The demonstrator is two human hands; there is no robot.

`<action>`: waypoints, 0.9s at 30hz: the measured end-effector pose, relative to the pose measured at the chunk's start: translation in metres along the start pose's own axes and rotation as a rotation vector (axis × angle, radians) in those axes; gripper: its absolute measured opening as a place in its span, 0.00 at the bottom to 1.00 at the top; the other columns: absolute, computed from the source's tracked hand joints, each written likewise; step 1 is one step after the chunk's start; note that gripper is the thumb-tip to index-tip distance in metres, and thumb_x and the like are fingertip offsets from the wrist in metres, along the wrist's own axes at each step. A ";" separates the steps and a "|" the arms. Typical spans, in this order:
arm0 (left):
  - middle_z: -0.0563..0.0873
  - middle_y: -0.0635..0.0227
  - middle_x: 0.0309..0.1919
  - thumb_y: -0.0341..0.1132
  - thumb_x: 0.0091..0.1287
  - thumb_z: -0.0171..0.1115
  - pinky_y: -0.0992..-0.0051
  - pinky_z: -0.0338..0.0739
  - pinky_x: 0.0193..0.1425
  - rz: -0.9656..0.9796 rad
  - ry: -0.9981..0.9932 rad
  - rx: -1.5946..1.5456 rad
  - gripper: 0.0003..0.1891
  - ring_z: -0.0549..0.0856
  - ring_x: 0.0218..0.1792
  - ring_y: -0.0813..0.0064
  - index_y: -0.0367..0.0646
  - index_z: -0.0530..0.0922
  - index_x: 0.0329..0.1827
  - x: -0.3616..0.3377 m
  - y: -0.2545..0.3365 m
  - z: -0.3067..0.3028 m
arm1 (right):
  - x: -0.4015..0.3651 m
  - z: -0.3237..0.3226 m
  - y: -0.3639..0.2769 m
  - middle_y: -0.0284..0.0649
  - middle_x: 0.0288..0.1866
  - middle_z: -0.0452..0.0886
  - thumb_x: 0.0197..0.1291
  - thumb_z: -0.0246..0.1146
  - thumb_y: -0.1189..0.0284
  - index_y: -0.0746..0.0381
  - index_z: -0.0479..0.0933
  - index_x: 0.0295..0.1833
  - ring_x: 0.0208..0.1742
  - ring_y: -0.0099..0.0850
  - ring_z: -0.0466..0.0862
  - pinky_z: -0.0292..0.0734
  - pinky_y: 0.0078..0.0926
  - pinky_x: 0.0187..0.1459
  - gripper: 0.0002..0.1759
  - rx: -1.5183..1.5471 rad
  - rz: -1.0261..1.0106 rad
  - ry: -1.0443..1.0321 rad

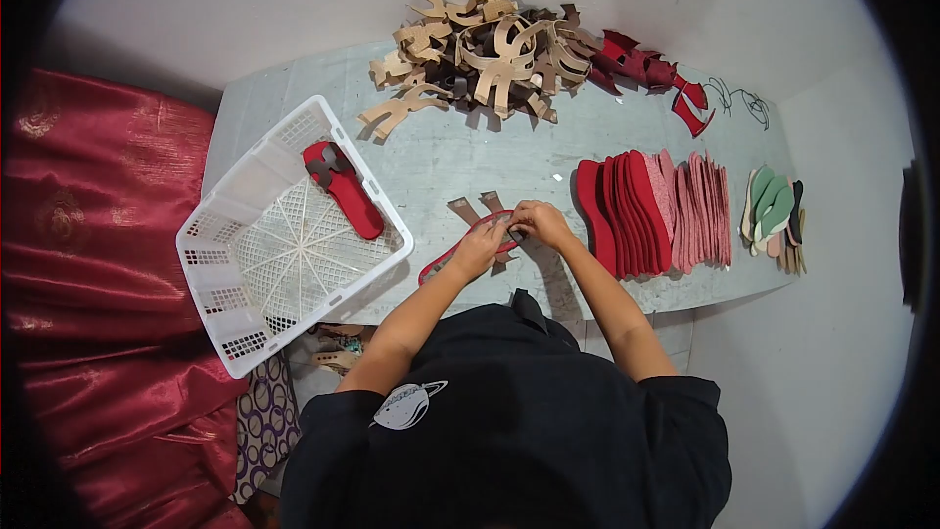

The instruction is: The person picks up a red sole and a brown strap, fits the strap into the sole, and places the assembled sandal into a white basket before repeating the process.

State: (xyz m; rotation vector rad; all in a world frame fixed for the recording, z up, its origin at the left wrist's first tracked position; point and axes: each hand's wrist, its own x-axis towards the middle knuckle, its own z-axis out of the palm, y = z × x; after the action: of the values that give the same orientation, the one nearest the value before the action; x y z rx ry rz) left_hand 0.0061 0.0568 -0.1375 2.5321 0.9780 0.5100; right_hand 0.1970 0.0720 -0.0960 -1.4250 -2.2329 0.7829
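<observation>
A red-edged sandal sole lies slantwise at the table's near edge, its greyish face up. Brown strap ends stick out from its far side, and more brown strap shows on the near side. My left hand is closed on the sole around its middle. Close beside it, my right hand has its fingers pinched at the strap near the sole's right end. The fingertips of both hands nearly meet, and they hide part of the strap and sole.
A white plastic basket on the left holds a red sandal with a brown strap. Beige and brown straps are heaped at the back beside dark red pieces. Red and pink soles stand rowed rightward, near green pieces.
</observation>
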 end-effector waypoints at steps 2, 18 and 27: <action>0.78 0.49 0.41 0.27 0.46 0.59 0.68 0.75 0.48 -0.002 0.007 -0.007 0.31 0.78 0.44 0.58 0.34 0.64 0.57 0.002 0.005 -0.009 | -0.001 0.005 0.003 0.34 0.33 0.78 0.43 0.66 0.70 0.56 0.79 0.31 0.37 0.35 0.78 0.72 0.33 0.36 0.07 0.085 0.068 -0.025; 0.76 0.53 0.49 0.25 0.48 0.56 0.69 0.74 0.50 0.061 0.093 0.084 0.29 0.77 0.47 0.58 0.36 0.64 0.58 0.001 0.009 -0.002 | 0.025 0.008 -0.006 0.39 0.56 0.60 0.16 0.79 0.61 0.47 0.60 0.54 0.58 0.46 0.61 0.60 0.51 0.53 0.52 -0.090 0.876 -0.049; 0.75 0.53 0.52 0.26 0.49 0.55 0.70 0.74 0.50 0.074 0.095 0.138 0.25 0.77 0.48 0.61 0.33 0.69 0.54 -0.002 0.008 0.000 | 0.016 0.012 -0.018 0.40 0.57 0.58 0.16 0.80 0.60 0.50 0.57 0.57 0.59 0.45 0.60 0.59 0.46 0.55 0.55 -0.085 1.065 0.126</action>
State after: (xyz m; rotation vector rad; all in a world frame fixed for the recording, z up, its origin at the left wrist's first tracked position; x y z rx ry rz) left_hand 0.0092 0.0495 -0.1338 2.6971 0.9876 0.6085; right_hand 0.1703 0.0776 -0.0938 -2.6284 -1.2954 0.8302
